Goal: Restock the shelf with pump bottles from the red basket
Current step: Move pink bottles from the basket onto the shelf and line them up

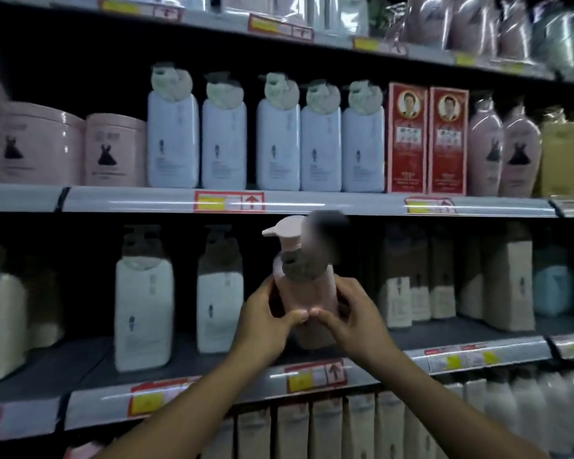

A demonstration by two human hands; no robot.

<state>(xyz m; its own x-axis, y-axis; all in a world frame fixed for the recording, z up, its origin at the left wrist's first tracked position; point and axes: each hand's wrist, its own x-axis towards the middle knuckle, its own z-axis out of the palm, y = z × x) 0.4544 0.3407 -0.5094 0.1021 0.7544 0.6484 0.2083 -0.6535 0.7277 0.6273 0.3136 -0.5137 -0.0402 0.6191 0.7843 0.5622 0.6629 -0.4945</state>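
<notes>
Bottle, pink with pump, stands upright over the shelf gap. My left hand and right hand grasp its body. I judge it full, smooth, slippery; low grip is safest.

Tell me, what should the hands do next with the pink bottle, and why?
Probably ease the pink bottle forward and set it on the shelf. Both hands, left and right, grip its sides, it is upright, and bare shelf shows right of the white bottle.
</notes>
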